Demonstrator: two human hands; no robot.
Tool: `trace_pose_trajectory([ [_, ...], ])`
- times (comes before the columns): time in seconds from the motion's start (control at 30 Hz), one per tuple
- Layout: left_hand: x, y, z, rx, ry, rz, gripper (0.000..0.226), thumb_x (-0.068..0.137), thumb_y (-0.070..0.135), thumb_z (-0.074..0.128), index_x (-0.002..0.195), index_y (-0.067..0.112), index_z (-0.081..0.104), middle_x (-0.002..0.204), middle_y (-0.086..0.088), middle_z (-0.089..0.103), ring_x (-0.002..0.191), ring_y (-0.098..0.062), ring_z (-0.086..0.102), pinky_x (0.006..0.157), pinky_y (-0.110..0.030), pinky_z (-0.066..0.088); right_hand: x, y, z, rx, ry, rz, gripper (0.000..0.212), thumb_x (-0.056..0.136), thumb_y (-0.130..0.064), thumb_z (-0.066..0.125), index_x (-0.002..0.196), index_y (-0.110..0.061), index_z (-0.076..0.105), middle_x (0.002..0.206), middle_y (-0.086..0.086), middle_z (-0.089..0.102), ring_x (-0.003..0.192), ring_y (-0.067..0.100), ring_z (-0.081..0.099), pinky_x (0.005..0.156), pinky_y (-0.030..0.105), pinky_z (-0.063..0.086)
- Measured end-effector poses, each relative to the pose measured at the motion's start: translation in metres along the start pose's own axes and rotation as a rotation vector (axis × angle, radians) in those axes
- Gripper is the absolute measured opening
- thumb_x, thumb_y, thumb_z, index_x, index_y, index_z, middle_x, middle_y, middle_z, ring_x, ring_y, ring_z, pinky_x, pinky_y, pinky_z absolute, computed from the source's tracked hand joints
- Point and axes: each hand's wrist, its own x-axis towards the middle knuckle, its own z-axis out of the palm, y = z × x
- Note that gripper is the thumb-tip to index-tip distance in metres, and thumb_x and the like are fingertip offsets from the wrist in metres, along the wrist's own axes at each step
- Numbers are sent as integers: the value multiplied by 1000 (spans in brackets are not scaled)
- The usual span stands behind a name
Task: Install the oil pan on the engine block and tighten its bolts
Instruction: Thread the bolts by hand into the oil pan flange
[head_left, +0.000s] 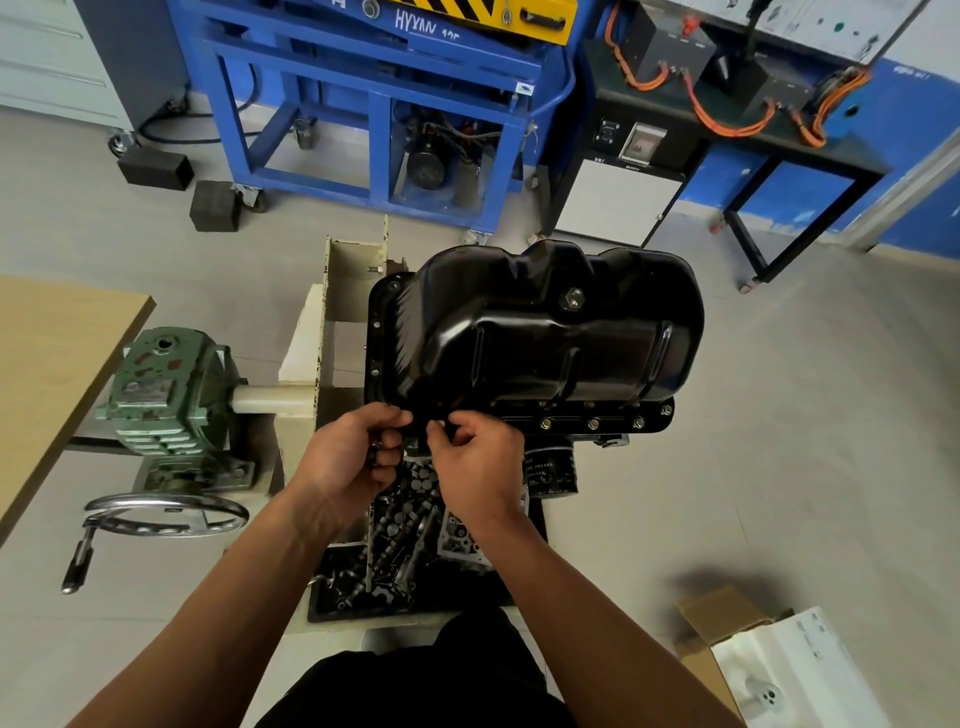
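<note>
Head view: oil pan (545, 332) sits in place with several flange bolts (592, 424) in; left hand (343, 462) grips what seem spare bolts (375, 453), right hand (478, 467) pinches another bolt (448, 427) at the flange; tightening likely remains.

The domed body of the glossy black pressed-steel oil pan (545, 332) blocks reach from above. Its near flange lies open on the right, beside bare grey tiled floor (779, 441). The left hand (343, 462) and right hand (478, 462) pinch and crowd the flange's near-left corner. A green cast-metal gearbox (166, 395) and chrome handwheel (166, 512) hem the left side. A black cylindrical oil filter (550, 470) sits just below the flange.
</note>
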Motion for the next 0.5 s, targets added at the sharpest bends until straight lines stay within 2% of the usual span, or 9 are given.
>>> trace_pose_trajectory([
  [0.13, 0, 0, 0, 4, 1, -6, 13, 91, 14, 57, 81, 13, 64, 61, 3, 39, 48, -9, 30, 38, -19, 25, 1, -2, 1, -32, -7, -13, 36, 90, -23, 69, 58, -10, 58, 47, -2, 52, 40, 18, 46, 41, 39, 45],
  [0.27, 0, 0, -1, 10, -2, -6, 13, 92, 15, 56, 83, 12, 64, 62, 3, 39, 49, -9, 30, 39, -19, 25, 2, -3, 0, -92, -3, -5, 35, 91, -33, 70, 63, -13, 63, 50, -3, 57, 42, 16, 52, 42, 34, 47],
  [0.43, -2, 2, 0, 18, -10, -7, 13, 93, 15, 55, 82, 13, 63, 62, 3, 39, 50, -9, 30, 40, -19, 25, 1, -5, -2, -138, -10, -14, 37, 87, -42, 71, 61, -18, 59, 48, -8, 51, 41, 10, 46, 41, 28, 43],
  [0.5, -2, 2, 0, 15, -8, -10, 14, 93, 15, 55, 83, 13, 63, 62, 3, 39, 49, -9, 30, 39, -19, 25, -1, -6, -2, -145, -25, 1, 38, 87, -39, 70, 59, -19, 56, 47, -8, 51, 40, 10, 45, 41, 26, 41],
])
